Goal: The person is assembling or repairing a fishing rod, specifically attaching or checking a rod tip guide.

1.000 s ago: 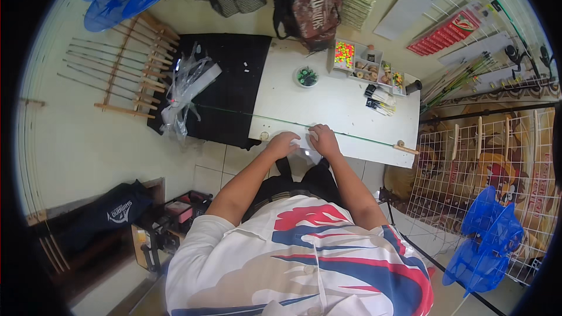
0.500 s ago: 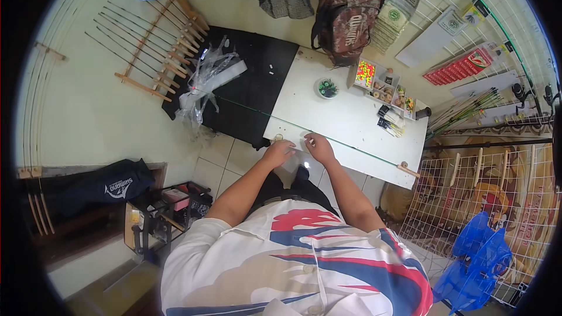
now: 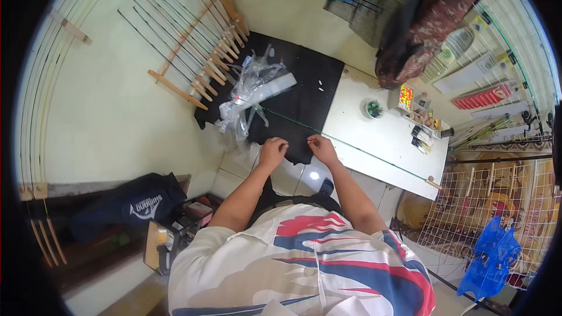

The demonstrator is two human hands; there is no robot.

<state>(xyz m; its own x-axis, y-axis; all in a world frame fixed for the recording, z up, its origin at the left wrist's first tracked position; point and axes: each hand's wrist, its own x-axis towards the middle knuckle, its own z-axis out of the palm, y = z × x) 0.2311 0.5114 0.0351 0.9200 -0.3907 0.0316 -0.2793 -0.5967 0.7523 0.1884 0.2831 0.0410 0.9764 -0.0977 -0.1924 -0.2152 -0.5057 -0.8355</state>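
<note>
My left hand is at the front edge of the black cloth, fingers curled inward. My right hand faces it a short way to the right, thumb and fingertips pinched together. Anything as fine as a line between them is too small to make out. Just beyond both hands runs a thin green fishing rod, lying across the table with its wooden handle at the right front corner. Its far left end reaches a crumpled clear plastic bag and a long white block.
A potted plant, a divided box of small coloured items and small packets stand on the white tabletop. Rods rest in a wooden rack at left. Blue nets hang at right, and a camouflage bag hangs behind.
My view has turned, so the table sits farther right in it. Both hands have moved left along the table edge, from the white top's corner to the black cloth.
</note>
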